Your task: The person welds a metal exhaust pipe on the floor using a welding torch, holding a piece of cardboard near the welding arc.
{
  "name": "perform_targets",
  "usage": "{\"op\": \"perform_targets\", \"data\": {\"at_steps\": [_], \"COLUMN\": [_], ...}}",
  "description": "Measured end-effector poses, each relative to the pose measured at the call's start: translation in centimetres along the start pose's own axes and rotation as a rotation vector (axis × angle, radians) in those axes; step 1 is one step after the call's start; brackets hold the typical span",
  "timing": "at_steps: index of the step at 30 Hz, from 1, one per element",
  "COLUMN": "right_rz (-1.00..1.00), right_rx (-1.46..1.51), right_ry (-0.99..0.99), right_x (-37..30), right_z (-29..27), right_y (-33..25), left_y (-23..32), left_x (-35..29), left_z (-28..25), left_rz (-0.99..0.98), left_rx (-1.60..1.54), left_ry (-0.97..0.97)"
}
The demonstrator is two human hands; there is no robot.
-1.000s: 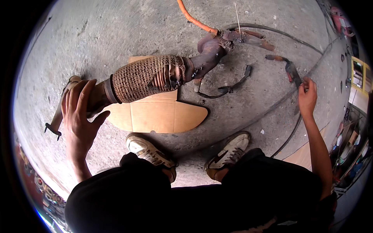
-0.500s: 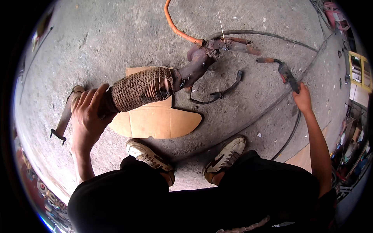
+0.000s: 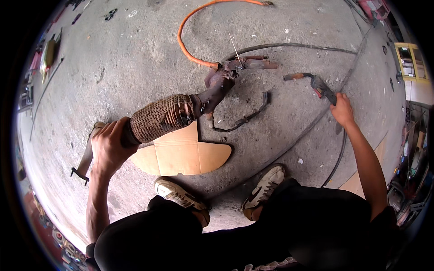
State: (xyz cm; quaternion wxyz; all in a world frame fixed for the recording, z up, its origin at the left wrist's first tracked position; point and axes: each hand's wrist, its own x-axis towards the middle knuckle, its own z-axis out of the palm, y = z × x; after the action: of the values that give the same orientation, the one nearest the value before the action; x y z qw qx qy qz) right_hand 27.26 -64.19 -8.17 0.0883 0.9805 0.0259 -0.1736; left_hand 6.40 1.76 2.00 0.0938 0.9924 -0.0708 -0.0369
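The fingers of the left hand wrap over the near-left end of the exhaust pipe; its mesh sleeve begins just right of them, and the pipe runs on far and right. The right hand has its fingers closed around the welding torch, whose nozzle points left, apart from the pipe.

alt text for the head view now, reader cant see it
A person's left hand grips a rusty pipe with a mesh sleeve while the right hand holds a black welding torch. Cardboard lies partly beneath the pipe on a concrete floor, and an orange cable meets the pipe's far end.
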Motion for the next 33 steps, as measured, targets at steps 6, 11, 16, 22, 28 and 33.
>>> {"op": "perform_targets", "data": {"at_steps": [6, 11, 16, 22, 28, 33], "right_rz": [0.050, 0.040, 0.030, 0.073, 0.098, -0.022], "right_rx": [-0.022, 0.009, 0.014, -0.010, -0.046, -0.028], "right_ry": [-0.093, -0.041, -0.040, -0.014, -0.028, -0.039], "right_x": [0.1, 0.1, 0.7, 1.6, 2.0, 2.2], "right_z": [-0.6, -0.8, 0.1, 0.2, 0.0, 0.5], "right_y": [-0.5, -0.4, 0.2, -0.2, -0.5, 0.1], "left_y": [0.8, 0.5, 2.0, 2.5, 3.0, 2.3], "left_x": [2.4, 3.7, 6.4, 6.8, 6.3, 7.3], "left_z": [-1.0, -0.1, 0.7, 1.8, 2.5, 1.2], "left_rz": [-0.093, -0.081, -0.082, -0.115, -0.106, -0.115], "left_rx": [-0.061, -0.063, -0.005, 0.066, 0.095, 0.005], "left_ry": [-0.044, 0.069, 0.103, -0.014, -0.037, -0.074]}}
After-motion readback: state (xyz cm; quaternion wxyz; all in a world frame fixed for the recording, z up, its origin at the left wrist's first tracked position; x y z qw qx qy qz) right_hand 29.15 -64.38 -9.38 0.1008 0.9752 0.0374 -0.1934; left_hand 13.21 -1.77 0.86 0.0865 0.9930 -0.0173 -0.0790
